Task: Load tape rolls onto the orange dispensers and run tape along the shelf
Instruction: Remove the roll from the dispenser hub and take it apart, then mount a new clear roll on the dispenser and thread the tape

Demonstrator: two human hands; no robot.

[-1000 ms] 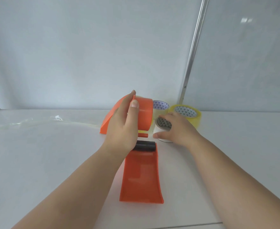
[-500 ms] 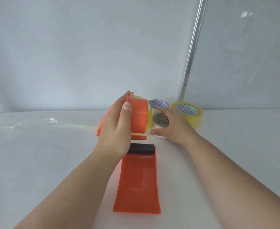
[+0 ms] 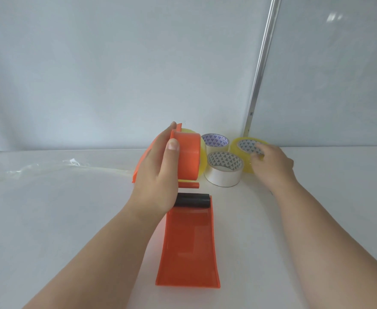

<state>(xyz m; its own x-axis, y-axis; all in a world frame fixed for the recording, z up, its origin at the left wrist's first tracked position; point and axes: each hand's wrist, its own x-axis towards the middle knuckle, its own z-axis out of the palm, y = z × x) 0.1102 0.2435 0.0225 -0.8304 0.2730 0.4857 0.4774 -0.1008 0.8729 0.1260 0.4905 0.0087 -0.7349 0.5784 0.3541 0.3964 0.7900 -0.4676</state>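
Early going. Held upright in left hand [image 3: 158, 175]: orange dispenser [image 3: 188, 156], fingers wrapped round it, yellowish roll apparently seated inside (partly hidden). Just nearer than it, flat on the shelf [image 3: 49, 219]: second dispenser [image 3: 188, 244], unloaded, long axis running toward the viewer, black roller at the far end. Right of the held dispenser: right hand [image 3: 272, 166], fingers curled onto the yellow roll [image 3: 242, 152], grip unclear. Taping apparently pending.
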